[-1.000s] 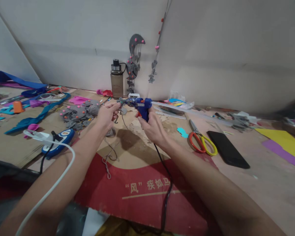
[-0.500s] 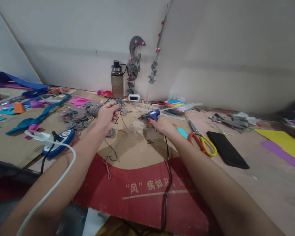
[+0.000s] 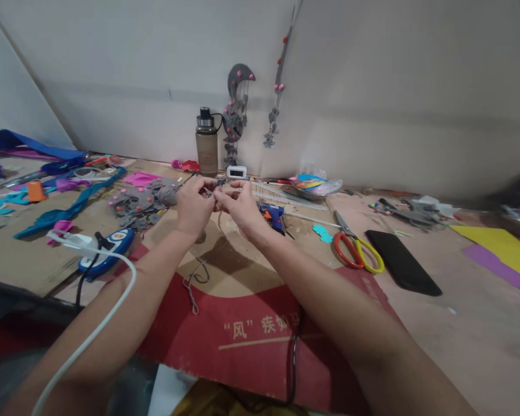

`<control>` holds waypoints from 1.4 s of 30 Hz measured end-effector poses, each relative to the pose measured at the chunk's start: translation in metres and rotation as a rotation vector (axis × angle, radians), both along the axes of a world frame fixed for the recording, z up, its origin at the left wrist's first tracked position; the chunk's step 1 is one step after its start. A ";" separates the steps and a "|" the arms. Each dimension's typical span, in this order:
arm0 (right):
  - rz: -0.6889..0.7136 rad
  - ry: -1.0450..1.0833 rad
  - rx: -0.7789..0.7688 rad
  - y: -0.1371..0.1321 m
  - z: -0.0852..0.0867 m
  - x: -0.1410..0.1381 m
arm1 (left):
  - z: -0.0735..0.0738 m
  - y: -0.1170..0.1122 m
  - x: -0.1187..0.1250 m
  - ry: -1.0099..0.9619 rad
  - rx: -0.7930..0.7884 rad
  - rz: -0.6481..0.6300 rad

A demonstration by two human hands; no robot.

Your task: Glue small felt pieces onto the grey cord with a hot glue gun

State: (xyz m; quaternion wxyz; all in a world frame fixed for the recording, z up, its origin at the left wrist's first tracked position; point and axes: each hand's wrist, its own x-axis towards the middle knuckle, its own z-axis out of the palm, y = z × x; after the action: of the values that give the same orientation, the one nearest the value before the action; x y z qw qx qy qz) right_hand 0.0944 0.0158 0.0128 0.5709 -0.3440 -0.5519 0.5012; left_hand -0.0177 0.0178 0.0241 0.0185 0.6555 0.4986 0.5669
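Since the earlier frame, the right hand (image 3: 241, 209) has left the blue glue gun (image 3: 276, 216) lying on the surface and come over to meet the left hand (image 3: 195, 203). Both hands now pinch a small grey piece (image 3: 219, 184) between their fingertips, at the middle of the scene towards the far side; fingers hide most of it. Grey yarn (image 3: 193, 289) trails on the cardboard (image 3: 260, 364), nearer and to the left. Just right of the right hand lies the glue gun, its black cord (image 3: 293, 370) running to the near edge. Farther right are scissors (image 3: 352, 234) and a black phone (image 3: 403, 263); left sits a grey felt pile (image 3: 134, 202). If the gun is hot, a rightward slip could bring the wrist against it; a forearm catching the cord could drag it, and loose yarn could snag or stick to any wet glue.
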 end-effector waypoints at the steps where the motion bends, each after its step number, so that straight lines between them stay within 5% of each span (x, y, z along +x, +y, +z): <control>1: -0.013 -0.012 -0.006 0.001 0.000 -0.001 | 0.000 0.000 -0.001 0.019 0.011 0.015; 8: -0.249 -0.286 0.236 0.004 0.003 0.016 | 0.000 0.000 0.003 -0.113 -0.093 -0.073; 12: -0.321 -0.311 0.246 0.004 0.005 0.021 | -0.001 -0.002 0.007 -0.195 -0.153 -0.166; 19: -0.354 -0.362 0.255 0.004 0.005 0.024 | -0.002 -0.004 0.012 -0.304 -0.214 -0.241; 35: -0.443 -0.576 0.359 0.000 0.007 0.027 | 0.004 -0.012 0.014 -0.189 -0.238 -0.225; 42: -0.440 -0.509 0.290 0.000 0.011 0.032 | 0.003 -0.007 0.011 -0.245 -0.289 -0.315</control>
State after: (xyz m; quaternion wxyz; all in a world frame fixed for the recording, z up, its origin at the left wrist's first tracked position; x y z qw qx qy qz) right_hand 0.1263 0.0155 0.0234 0.5524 -0.4836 -0.6544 0.1809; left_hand -0.0064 0.0109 0.0267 0.2608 0.6421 0.4601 0.5550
